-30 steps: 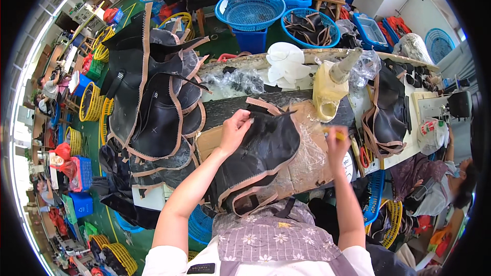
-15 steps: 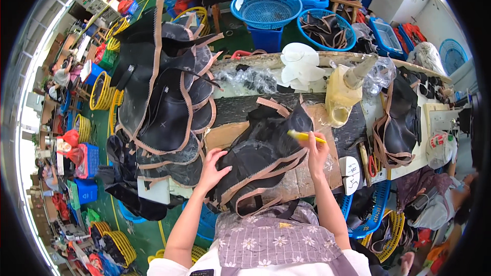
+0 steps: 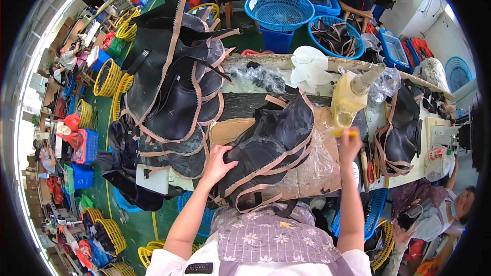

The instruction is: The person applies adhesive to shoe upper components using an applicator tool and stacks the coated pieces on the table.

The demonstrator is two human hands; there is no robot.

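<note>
A black piece [image 3: 279, 138] with zigzag-cut tan edging lies in the middle of the frame, on a sheet of cardboard [image 3: 232, 132], its lower layers fanned out toward the person. The left hand [image 3: 219, 166] rests on the left edge of this piece, the thumb held apart from the fingers with a gap between them. The right hand [image 3: 351, 145], right of centre, is blurred; its fingers are closed on a slim yellow tool [image 3: 339, 133], whose tip is too smeared to make out. Just above that hand stands a yellowish container [image 3: 348, 99] with an opening at its lower end and a pale neck slanting toward the upper right. Crumpled clear plastic [image 3: 323, 156] covers the cardboard between the piece and the right forearm. A heap of similar black pieces [image 3: 171, 105] fills the upper left, and another pile [image 3: 401, 138] lies at the right, with red-handled scissors [image 3: 371, 173] near it. A white cutout [image 3: 309, 66] lies above the piece, and farther up stands a round blue basket [image 3: 280, 13].
</note>
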